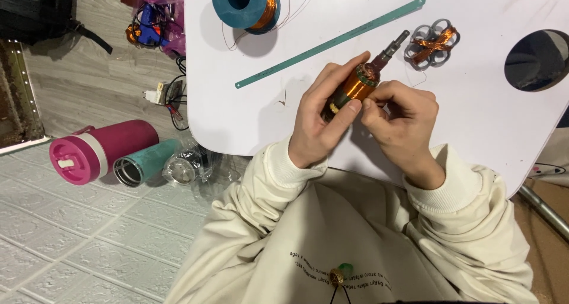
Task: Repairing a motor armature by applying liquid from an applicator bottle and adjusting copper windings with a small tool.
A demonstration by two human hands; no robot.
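at the centre of the frame the left hand [317, 123] wraps a motor armature [355, 85] with copper windings above the white table [249, 114]. the right hand [400, 117] has fingertips pressed together, pinching at the winding, seemingly mid-winding; the next move calls for steady tension. a teal wire spool [244, 6] sits upper centre, a pink bottle [98, 150] lower left.
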